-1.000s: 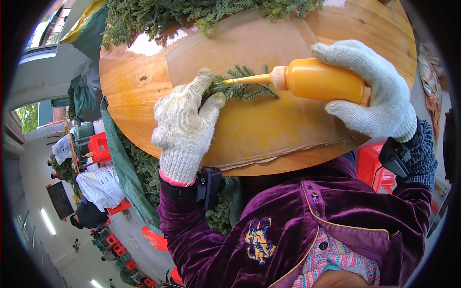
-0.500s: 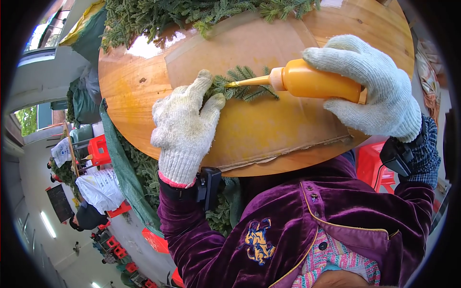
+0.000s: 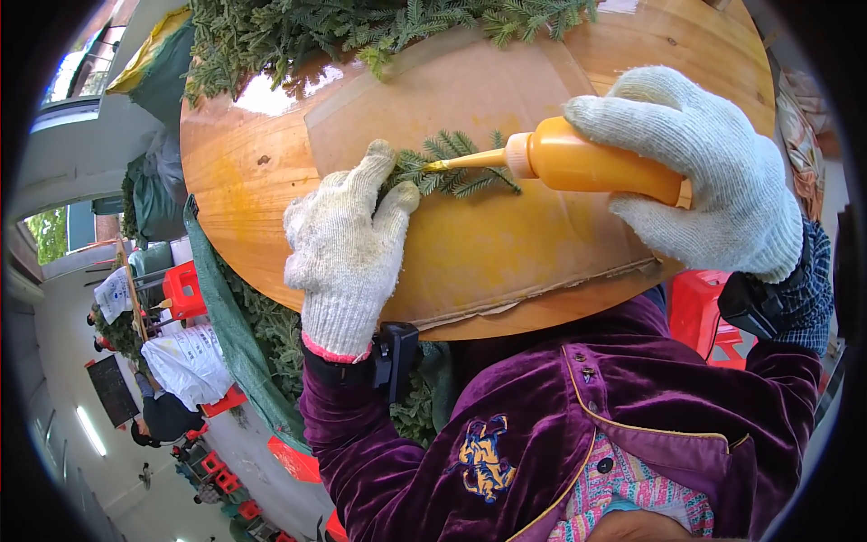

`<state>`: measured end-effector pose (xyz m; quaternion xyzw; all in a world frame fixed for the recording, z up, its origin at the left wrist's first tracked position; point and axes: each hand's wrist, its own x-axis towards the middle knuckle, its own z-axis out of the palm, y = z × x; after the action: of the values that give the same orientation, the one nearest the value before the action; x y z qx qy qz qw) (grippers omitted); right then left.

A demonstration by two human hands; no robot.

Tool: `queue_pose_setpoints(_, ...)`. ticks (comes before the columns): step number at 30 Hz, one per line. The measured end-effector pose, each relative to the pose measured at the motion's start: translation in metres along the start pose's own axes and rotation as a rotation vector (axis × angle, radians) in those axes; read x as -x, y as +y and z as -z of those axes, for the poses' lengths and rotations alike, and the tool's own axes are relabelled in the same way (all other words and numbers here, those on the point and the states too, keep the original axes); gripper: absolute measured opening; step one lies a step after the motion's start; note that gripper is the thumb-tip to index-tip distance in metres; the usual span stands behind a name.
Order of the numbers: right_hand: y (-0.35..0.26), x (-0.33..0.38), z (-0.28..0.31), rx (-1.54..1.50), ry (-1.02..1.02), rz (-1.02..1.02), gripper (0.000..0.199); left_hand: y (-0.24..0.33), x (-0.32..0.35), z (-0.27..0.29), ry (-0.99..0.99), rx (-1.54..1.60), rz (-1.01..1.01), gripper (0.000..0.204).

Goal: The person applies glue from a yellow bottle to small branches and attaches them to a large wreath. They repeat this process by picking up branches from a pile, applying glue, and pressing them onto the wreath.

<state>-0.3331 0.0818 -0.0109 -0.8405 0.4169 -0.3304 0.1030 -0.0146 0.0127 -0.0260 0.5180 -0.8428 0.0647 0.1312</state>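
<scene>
A small green fir sprig lies over the cardboard sheet. My gloved left hand pinches its left end between thumb and forefinger. In my gloved right hand is an orange squeeze bottle, tilted nearly level with its long nozzle pointing left. The nozzle tip meets the sprig close to my left fingertips. Some yellow shows at the tip; whether liquid is flowing out I cannot tell.
A heap of fir branches covers the far side of the round wooden table. Left of the table hangs a green sack with more greenery. Red stools stand beside me and farther off, where another person is bent over.
The whole view has shifted slightly. Both hands keep their holds, and the bottle's nozzle stays at the sprig beside my left fingertips.
</scene>
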Motion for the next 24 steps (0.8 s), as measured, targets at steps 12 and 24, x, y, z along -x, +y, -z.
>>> queue_pose_setpoints(12, -0.014, 0.001, 0.006, 0.042, 0.035, -0.012, 0.070, 0.006, 0.001, 0.012, -0.097, -0.031, 0.054, 0.040)
queue_pose_setpoints(24, -0.005, 0.014, 0.007, 0.051, 0.014, -0.025, 0.070, -0.005, 0.007, 0.007, 0.019, -0.023, 0.006, 0.044)
